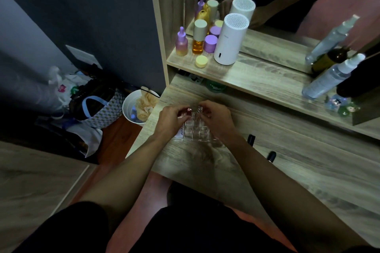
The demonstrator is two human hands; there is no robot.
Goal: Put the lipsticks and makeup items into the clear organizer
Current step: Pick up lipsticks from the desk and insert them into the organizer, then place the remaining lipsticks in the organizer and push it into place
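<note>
Nearest, at the bottom of the frame: dark shorts and two bare forearms reaching up toward the centre. Wooden surface [287,170] running from centre to lower right, its near edge cutting diagonally across the lower middle, with bare room right of the arms. Two dark lipsticks [271,156] lying loose just right of the right forearm, apart from each other.

At centre, clear organizer [196,131] standing on the surface near its left edge, gridded compartments mostly see-through; contents hard to tell. White tube [181,132] at its left side, partly hidden under the left wrist. Left hand [171,119] curled at the organizer's upper left, fingers pinched on a small pink-topped item [188,110]. Right hand [216,117] curled at the upper right, fingers closed around a small clear piece; exact hold unclear.

Left of the surface edge, white bin [128,109] on the floor holding crumpled tan material.

Farther up, a shelf [257,80] carrying a purple dropper bottle [181,42], amber bottle [199,37], purple jar [210,43], yellow jar [201,61], white cylinder [230,39]; spray bottle [329,78] at far right.
</note>
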